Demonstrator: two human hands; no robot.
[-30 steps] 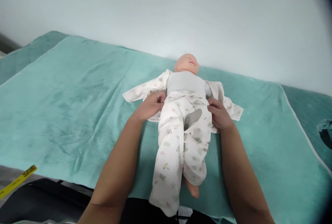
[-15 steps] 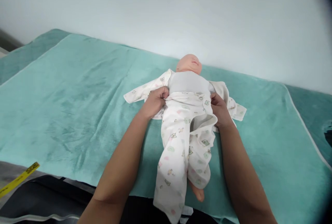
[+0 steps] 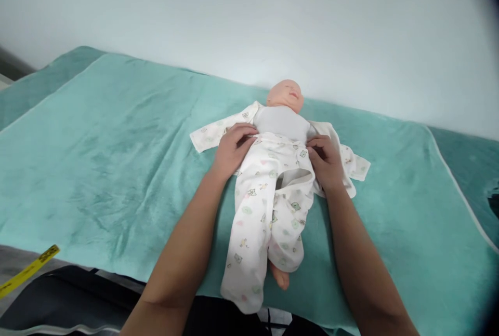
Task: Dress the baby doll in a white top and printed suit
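Note:
A baby doll point(image 3: 281, 120) lies on its back, head at the far side. White printed baby pants point(image 3: 253, 190) cover it from the waist down, with an open gap at the crotch. One bare foot point(image 3: 279, 277) sticks out of a pant leg; the other pant leg hides its foot. My left hand point(image 3: 234, 151) holds the pants' waistband at the doll's left-of-view side, fingers above and thumb below. At the opposite side of the waist, my right hand point(image 3: 324, 160) grips the waistband likewise. A matching baby shirt point(image 3: 212, 132) is spread open under the doll.
A green blanket point(image 3: 97, 154) covers the surface beneath the doll. Behind it rises a pale wall point(image 3: 234, 19). At the lower left, a yellow strip point(image 3: 29, 271) and a dark padded object point(image 3: 66, 297) show beyond the blanket's near edge.
The pant legs and the bare foot have shifted left and up the view. My fingers have loosened from tight fists into a longer, lighter hold at the waistband.

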